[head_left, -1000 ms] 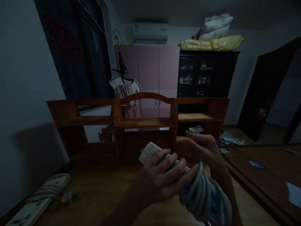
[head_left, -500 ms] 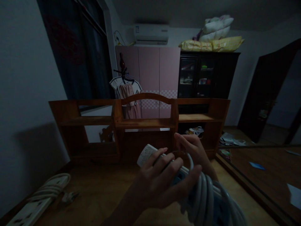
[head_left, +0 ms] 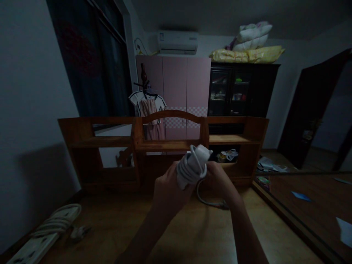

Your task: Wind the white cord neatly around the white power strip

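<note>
A white power strip (head_left: 202,153) with its grey-white cord (head_left: 189,169) wound around it is held up over the wooden tabletop, one end tilted toward me. My left hand (head_left: 169,189) is closed around its left side and underside. At the other side my right hand (head_left: 220,179) is closed on the cord, its fingertips partly hidden behind the strip. From there a loose length of cord hangs down to a plug (head_left: 224,205) near the tabletop. A second power strip (head_left: 35,247), wrapped in its own cord, lies at the left, its plug (head_left: 78,233) beside it.
A wooden shelf unit (head_left: 170,146) stands along the far edge of the tabletop (head_left: 192,234). To the right, past a raised wooden edge (head_left: 286,220), a brown surface (head_left: 316,205) carries papers and a blue packet (head_left: 301,196). A wall (head_left: 30,110) bounds the left side.
The power strip has swung round and up, so its wrapped end now points away from the low right. My right hand has moved down, and the plug now hangs into view.
</note>
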{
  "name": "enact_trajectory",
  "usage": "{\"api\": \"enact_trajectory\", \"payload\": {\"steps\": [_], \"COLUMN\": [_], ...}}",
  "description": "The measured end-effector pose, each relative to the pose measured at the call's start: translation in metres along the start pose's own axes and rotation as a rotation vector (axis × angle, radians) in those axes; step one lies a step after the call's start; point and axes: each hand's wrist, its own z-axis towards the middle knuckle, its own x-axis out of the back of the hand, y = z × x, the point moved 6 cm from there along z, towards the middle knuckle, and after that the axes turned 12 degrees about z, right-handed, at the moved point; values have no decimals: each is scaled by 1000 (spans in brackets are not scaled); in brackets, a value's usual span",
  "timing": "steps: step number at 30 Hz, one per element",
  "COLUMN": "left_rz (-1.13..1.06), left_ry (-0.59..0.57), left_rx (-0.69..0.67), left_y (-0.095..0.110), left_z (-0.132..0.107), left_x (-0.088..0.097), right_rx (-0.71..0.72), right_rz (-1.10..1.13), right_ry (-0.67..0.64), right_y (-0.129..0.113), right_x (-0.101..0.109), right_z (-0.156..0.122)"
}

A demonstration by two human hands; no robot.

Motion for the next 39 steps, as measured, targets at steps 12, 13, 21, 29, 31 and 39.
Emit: {"api": "enact_trajectory", "payload": {"steps": [12,13,21,29,31,39], "left_rz": [-950,-984,-999,-1071,-1090,-1088], "left_ry": [-303,-305,-286,-288,-290,-293], "left_rx": [629,637,651,654,666,645], "left_y": [-45,-48,-58,-59,-60,-59], "left_z": [5,5,6,11,10,8], "left_x": [-30,-34,-36,-39,-43,-42], "right_rx": [109,125,155,110,107,98], "right_rz": [-435,-462,-454,-359,-356,-338], "right_ry": [0,0,31,34,32,37], "right_y": [-34,-36,-35,-29,-30,-33], "right_x": [-16,-18,-17,-2,-1,1], "right_z": [-3,-4,-5,-6,-6,-8]}}
